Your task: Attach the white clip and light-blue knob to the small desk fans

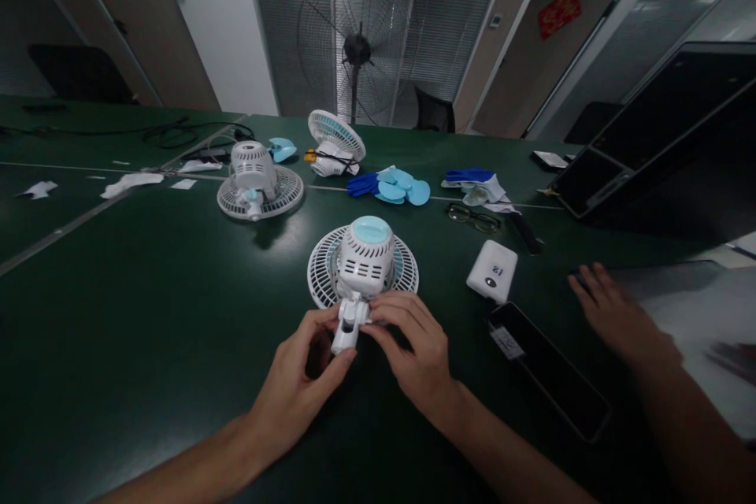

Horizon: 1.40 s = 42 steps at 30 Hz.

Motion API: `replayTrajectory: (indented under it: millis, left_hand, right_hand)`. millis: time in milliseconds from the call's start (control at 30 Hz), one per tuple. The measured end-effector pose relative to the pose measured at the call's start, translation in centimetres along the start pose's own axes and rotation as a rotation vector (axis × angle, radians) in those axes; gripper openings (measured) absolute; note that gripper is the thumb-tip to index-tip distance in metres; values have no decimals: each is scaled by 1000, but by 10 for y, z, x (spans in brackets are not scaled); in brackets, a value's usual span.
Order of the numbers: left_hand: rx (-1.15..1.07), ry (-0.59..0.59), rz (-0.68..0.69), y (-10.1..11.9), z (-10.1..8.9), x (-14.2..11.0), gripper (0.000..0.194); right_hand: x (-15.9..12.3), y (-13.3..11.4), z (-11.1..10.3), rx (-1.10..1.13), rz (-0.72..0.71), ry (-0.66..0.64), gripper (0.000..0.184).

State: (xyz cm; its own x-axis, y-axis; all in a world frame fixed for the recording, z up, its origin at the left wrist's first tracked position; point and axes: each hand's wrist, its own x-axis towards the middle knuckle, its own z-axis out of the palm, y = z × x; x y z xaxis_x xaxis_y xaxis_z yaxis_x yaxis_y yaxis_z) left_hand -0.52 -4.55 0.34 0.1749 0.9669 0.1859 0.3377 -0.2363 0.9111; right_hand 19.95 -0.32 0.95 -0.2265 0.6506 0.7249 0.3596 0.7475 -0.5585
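Observation:
A small white fan (365, 256) with a light-blue cap lies grille-down on the dark green table (147, 315) just in front of me. Its white stem bracket (347, 324) points toward me. My left hand (301, 382) pinches the bracket from the left, thumb and forefinger closed on it. My right hand (413, 346) grips the same bracket from the right, fingers curled over its top.
A second fan (258, 181) lies face-down at back left and a third fan (334, 143) behind it. Blue blades (402, 187), blue gloves (469, 176) and glasses (473, 217) lie beyond. A white power bank (492, 271) and a phone (549, 368) sit at right, near another person's hand (614, 315).

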Motion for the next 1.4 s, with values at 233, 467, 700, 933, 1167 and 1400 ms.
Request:
replayTrajectory:
  millis: [233,467,700,933,1167,1400]
  left_hand:
    - [46,12,61,-1,-6,7,27]
    - [315,-99,314,-3,-19,28,49]
    - [416,-150,439,-10,-21,32,34]
    - [415,-140,446,-16,-18,29,35]
    - [400,-125,461,-18,-18,32,34]
    - [413,-115,470,-18,-16,31,33]
  right_hand:
    - [2,-1,-1,-10,-23,-35,19]
    - [1,0,0,-37,-41,-46,18]
    - [-4,-4,7,25,47,-60,16]
    - [-4,3,-2,32,32,-160,23]
    - [-2,16,-12,-140,-137,-226,27]
    - [-3,1,3,-11,114,-146,11]
